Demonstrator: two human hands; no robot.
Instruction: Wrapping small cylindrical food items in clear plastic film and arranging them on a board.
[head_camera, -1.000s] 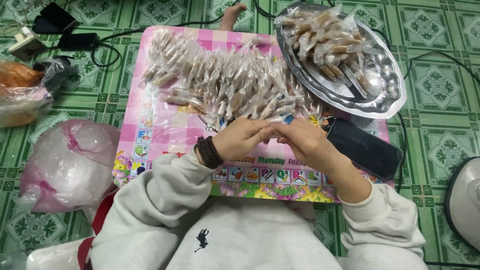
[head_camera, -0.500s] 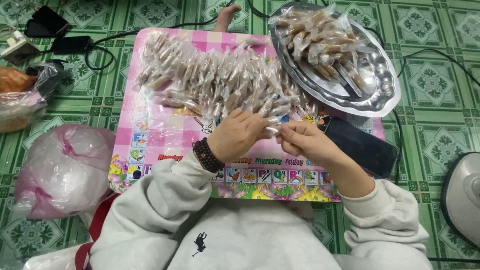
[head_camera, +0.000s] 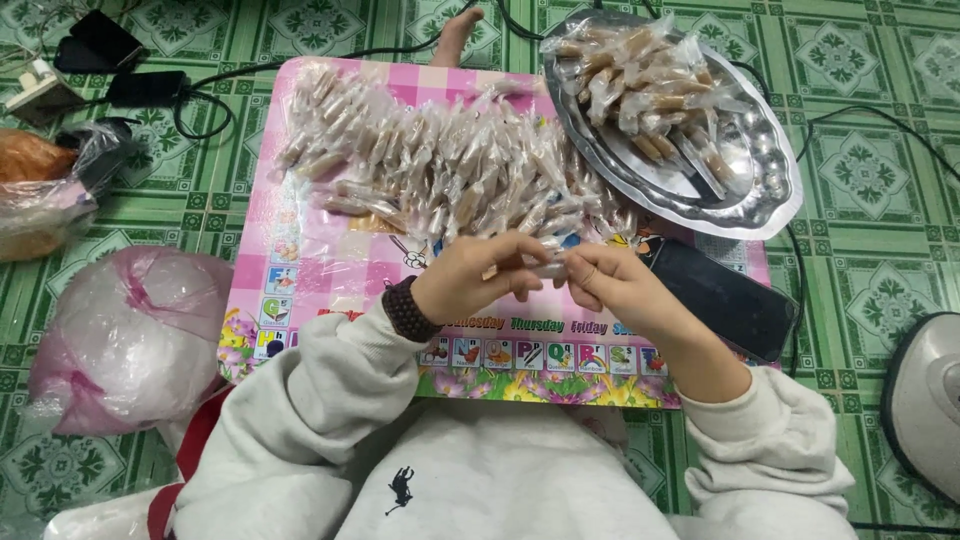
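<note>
The left hand (head_camera: 470, 280) and right hand (head_camera: 610, 285) meet over the near half of the pink board (head_camera: 300, 290), which lies on the green tiled floor (head_camera: 880, 170). Both hands pinch one clear-wrapped candy (head_camera: 548, 268) between them: each grip is narrow and closed on an end of the wrapper. The candy's long axis runs left to right, from one hand to the other, so neither hand is nearer. Just beyond the fingers lies the pile of wrapped candies (head_camera: 440, 170) on the board. To the far right stands a metal tray (head_camera: 760, 170) with more pieces. A black phone (head_camera: 730, 300) lies just beside the right wrist. A pink plastic bag (head_camera: 130, 340) sits well to the left.
</note>
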